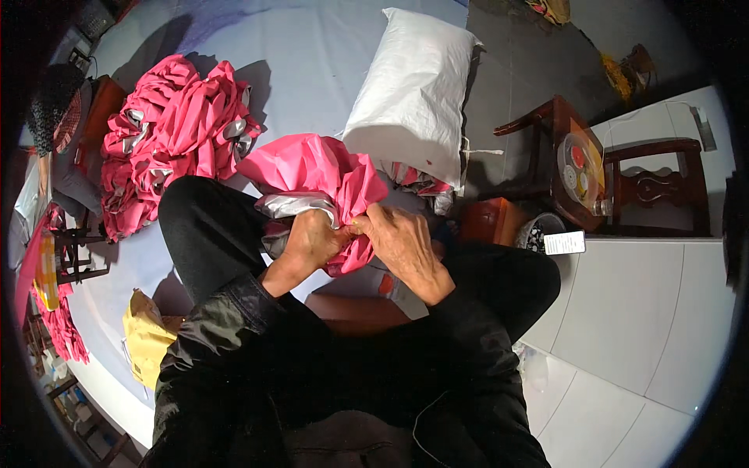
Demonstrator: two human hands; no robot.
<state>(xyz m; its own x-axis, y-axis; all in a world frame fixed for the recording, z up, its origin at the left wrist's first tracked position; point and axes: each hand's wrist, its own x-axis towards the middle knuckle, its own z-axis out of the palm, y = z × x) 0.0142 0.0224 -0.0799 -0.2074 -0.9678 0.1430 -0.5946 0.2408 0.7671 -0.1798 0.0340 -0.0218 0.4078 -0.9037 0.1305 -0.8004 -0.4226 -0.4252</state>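
A pink cloth piece with a grey reflective band (312, 168) is bunched up over my lap, above my black trouser knee. My left hand (308, 242) grips its lower edge by the grey band. My right hand (402, 246) pinches the same pink fabric just to the right, fingertips touching the left hand's. Both forearms in black sleeves come up from the lower edge.
A heap of the same pink and grey pieces (168, 132) lies on the pale sheet (312, 47) at upper left. A white sack (413, 93) stands behind the cloth. A dark wooden chair (581, 168) and white tiled floor (647, 312) are to the right. A yellow bag (144, 335) lies lower left.
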